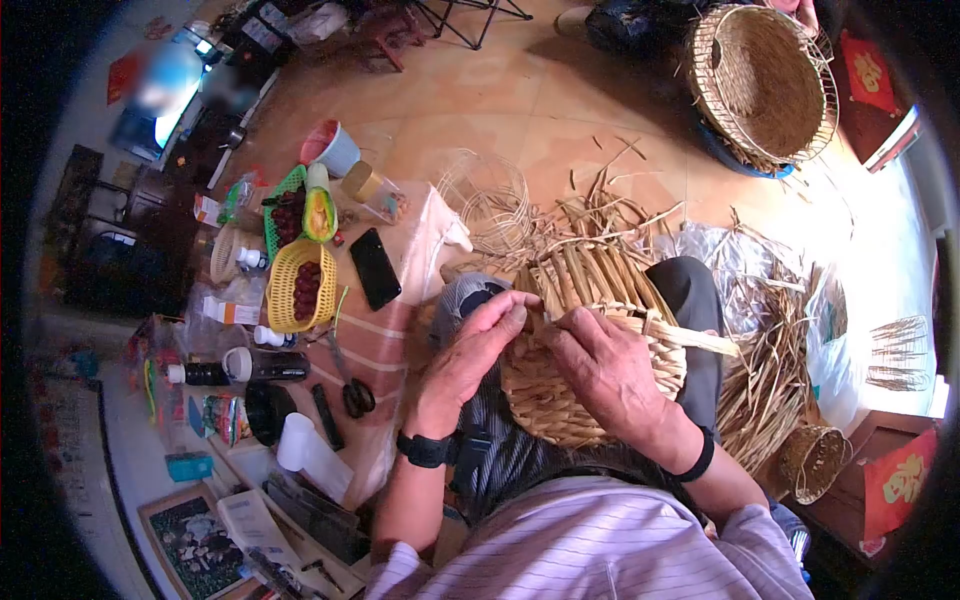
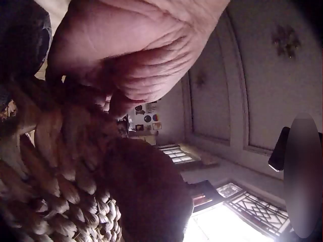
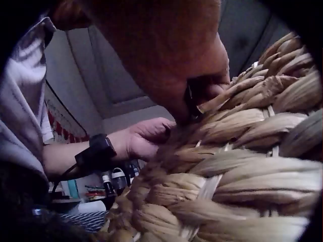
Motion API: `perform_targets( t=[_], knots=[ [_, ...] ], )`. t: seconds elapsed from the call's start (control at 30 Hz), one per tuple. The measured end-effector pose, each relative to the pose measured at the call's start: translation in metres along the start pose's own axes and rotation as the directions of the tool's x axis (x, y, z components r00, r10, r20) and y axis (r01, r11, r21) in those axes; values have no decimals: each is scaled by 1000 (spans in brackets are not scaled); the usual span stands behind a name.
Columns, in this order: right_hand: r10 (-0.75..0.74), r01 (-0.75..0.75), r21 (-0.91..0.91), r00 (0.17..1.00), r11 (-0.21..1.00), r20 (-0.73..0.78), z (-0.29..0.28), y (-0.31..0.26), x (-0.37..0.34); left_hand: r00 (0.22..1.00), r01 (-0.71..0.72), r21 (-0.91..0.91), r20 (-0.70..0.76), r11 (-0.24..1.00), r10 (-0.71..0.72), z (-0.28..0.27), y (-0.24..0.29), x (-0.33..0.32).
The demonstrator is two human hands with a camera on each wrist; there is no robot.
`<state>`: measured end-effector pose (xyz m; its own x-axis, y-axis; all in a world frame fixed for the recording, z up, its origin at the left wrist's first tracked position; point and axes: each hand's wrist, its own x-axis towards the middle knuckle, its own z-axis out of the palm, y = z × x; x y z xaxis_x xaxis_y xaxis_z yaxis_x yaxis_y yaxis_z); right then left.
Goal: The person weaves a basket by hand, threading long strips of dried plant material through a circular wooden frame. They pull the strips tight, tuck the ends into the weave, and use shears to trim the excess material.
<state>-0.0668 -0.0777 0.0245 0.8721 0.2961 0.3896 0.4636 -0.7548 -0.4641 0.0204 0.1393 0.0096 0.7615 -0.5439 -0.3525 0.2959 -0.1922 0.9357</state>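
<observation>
From the head: the woven basket sits on the person's lap; the right hand grips its far rim, and the left hand meets its far-left edge, whether pinching I cannot tell. Drawing each strand snug should help. A cloth-covered table stands left; straw lies right on tiled floor.

Left wrist: a bright window behind the weave.

Right wrist: curled fingers at the rim; even pressure seems best.

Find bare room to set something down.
The tablecloth is bare between phone and scissors; so is the floor beyond the straw, beside the big basket. Crowded: the lap under the woven basket, and around the yellow bowl and bottles.
</observation>
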Motion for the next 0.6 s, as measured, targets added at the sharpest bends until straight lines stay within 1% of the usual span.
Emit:
perform_targets(
  t=[0.07, 0.1, 0.17, 0.2, 0.23, 0.3, 0.37, 0.4, 0.47, 0.5, 0.57, 0.6],
  knots=[
    [33, -33, 8, 999, 999, 8, 0, -3, 0, 1000, 0, 0, -1, 1000, 0, -2, -2, 0],
    [14, -14, -4, 1000, 1000, 10, 0, -3, 0, 1000, 2, -4, -1, 1000, -2, -2, -4, 0],
    [-18, 19, -27, 1000, 999, 12, -1, -4, -1, 998, 63, 14, -29, 998, -62, 2, -4, 1],
    [-6, 6, -27, 1000, 1000, 22, -3, -4, -1, 995, 89, 29, -49, 996, -87, 3, -2, 3],
    [-3, 3, -24, 1000, 1000, 20, -7, -5, 1, 1000, -10, 89, -11, 996, 11, 5, 4, 3],
    [8, -8, 12, 1000, 1000, -9, -7, -7, 6, 992, -124, 160, 0, 979, 125, 2, -16, 10],
    [40, -40, 24, 999, 999, 11, -5, -8, 10, 994, -108, 202, 10, 973, 108, 3, -15, 8],
    [54, -54, 38, 999, 998, 6, -5, -9, 13, 996, -88, 144, 47, 986, 83, -1, -14, 5],
    [76, -75, 78, 997, 994, -15, -4, -8, 15, 982, -170, -56, 70, 984, 174, -1, -24, -5],
    [78, -77, 101, 997, 992, -7, -3, -7, 15, 986, -152, -29, 66, 988, 154, -2, -17, -11],
    [66, -64, 112, 998, 992, -14, -8, -8, 17, 964, -260, 89, -32, 961, 264, 9, -23, -21],
    [67, -65, 110, 998, 992, -13, -7, -7, 17, 956, -271, 66, -97, 960, 277, 18, -26, -23]
  ],
)
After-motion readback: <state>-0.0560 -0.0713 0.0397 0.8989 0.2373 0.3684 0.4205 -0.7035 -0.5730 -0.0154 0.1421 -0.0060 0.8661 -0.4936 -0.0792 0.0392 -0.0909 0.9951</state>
